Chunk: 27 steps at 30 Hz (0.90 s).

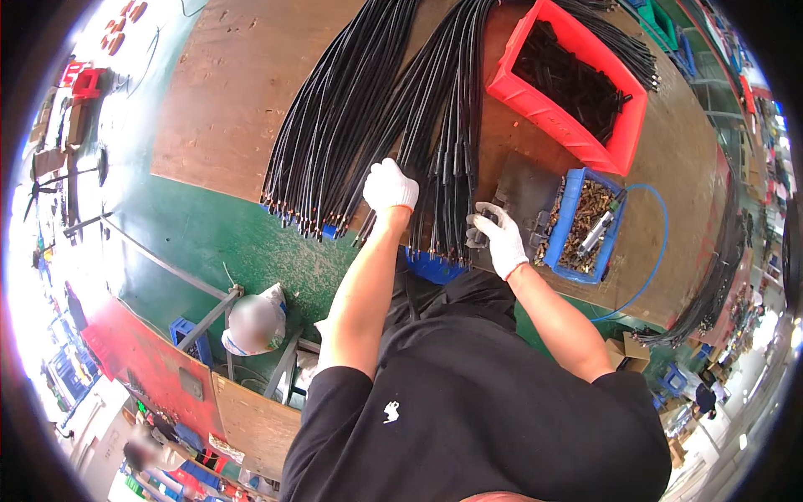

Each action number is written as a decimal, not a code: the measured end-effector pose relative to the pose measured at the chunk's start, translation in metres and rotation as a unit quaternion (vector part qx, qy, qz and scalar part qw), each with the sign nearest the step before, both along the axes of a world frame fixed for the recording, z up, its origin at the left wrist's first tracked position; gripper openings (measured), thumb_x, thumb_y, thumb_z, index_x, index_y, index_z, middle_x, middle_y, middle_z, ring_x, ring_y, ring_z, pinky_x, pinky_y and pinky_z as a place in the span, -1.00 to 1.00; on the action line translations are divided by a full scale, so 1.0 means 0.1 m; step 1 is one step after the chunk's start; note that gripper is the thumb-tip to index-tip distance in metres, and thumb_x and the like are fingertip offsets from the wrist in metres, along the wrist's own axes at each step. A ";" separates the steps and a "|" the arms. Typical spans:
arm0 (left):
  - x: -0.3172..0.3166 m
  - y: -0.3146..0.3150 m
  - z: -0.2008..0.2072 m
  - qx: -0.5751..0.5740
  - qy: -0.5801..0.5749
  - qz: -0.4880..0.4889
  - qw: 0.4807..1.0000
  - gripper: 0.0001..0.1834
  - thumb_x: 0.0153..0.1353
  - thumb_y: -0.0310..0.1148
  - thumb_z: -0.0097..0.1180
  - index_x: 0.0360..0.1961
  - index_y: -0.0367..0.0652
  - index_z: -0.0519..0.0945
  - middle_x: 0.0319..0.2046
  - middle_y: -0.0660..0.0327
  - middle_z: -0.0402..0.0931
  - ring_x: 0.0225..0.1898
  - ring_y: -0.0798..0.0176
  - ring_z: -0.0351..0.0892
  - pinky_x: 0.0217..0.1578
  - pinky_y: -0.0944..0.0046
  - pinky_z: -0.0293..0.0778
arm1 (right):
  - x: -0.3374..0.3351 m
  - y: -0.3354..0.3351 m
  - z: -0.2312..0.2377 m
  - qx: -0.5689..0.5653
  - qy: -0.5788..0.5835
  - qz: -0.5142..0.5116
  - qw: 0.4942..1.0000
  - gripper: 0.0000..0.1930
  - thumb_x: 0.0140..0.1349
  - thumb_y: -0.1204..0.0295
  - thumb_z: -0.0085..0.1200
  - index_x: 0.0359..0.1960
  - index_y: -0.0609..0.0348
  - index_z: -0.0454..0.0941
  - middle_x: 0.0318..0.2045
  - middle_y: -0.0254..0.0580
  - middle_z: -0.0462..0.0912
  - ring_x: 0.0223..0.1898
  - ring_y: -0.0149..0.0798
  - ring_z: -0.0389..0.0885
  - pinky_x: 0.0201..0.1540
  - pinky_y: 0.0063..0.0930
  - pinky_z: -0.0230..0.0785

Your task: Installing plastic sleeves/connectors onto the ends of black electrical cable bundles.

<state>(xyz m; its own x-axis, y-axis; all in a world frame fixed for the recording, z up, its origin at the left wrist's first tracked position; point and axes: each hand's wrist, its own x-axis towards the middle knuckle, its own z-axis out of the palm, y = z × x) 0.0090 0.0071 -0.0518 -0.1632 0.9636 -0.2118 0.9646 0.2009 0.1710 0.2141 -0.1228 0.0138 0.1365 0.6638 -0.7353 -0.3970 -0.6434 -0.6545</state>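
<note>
My left hand [391, 186], in a white glove, is closed over the black cables [322, 159], near their front ends. It seems to grip a cable, though the fingers hide how many. The cables lie in long bundles across the table, their stripped copper ends towards me. Some in the right bundle [454, 167] have thicker black sleeves. My right hand [502, 241], also gloved, is bent with thumb and fingers curled at a small dark metal fixture [478, 233] by the table's front edge. What lies between those fingers is too small to make out.
A blue bin [575, 272] of small brass-coloured fittings stands right of my right hand, with a silver air tool [595, 234] on top. Its blue hose [665, 243] loops over the edge. Behind is a red bin [631, 155] of black sleeves on the brown table [217, 109].
</note>
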 end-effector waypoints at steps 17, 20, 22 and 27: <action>-0.68 0.36 0.09 -0.356 -0.546 0.045 0.757 -0.72 0.15 -0.28 0.33 -0.20 -0.26 0.71 -0.38 0.09 0.73 -0.32 0.17 0.74 -0.22 0.21 0.61 | -1.09 0.33 0.24 -0.004 -0.100 -0.067 0.993 -0.54 0.38 0.38 0.29 0.26 0.22 0.49 -0.13 -0.21 0.73 -0.29 -0.42 0.71 -0.31 -0.43 0.65; -0.77 0.38 0.22 -0.429 -0.637 0.121 0.629 -0.82 0.24 -0.39 0.28 -0.18 -0.24 0.73 -0.33 0.15 0.73 -0.37 0.27 0.69 -0.26 0.27 0.62 | -1.12 0.39 0.07 -0.015 -0.060 -0.060 0.996 -0.55 0.38 0.37 0.29 0.23 0.27 0.52 -0.06 -0.17 0.72 -0.19 -0.39 0.72 -0.21 -0.43 0.64; -0.81 0.41 0.41 -0.454 -0.662 0.121 0.584 -0.79 0.24 -0.39 0.25 -0.14 -0.25 0.72 -0.34 0.15 0.73 -0.38 0.25 0.70 -0.29 0.25 0.63 | -1.09 0.27 -0.14 0.103 -0.227 0.109 0.962 -0.56 0.38 0.37 0.29 0.22 0.31 0.55 -0.01 -0.10 0.72 -0.13 -0.36 0.72 -0.17 -0.47 0.66; -0.99 0.42 0.38 -0.439 -0.609 0.024 0.660 -0.72 0.20 -0.36 0.30 -0.06 -0.16 0.70 -0.19 0.12 0.72 -0.34 0.18 0.74 -0.36 0.16 0.67 | -1.20 0.16 0.34 0.003 -0.053 0.148 0.988 -0.42 0.33 0.25 0.34 0.28 0.35 0.54 0.09 -0.07 0.71 0.07 -0.31 0.67 0.22 -0.37 0.49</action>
<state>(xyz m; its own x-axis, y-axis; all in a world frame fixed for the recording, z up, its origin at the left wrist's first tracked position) -0.0898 0.0487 -0.0141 0.6180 0.3818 -0.6872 0.2076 0.7639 0.6111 0.0940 -0.1068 0.0474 0.0114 0.6901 -0.7237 -0.1208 -0.7174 -0.6861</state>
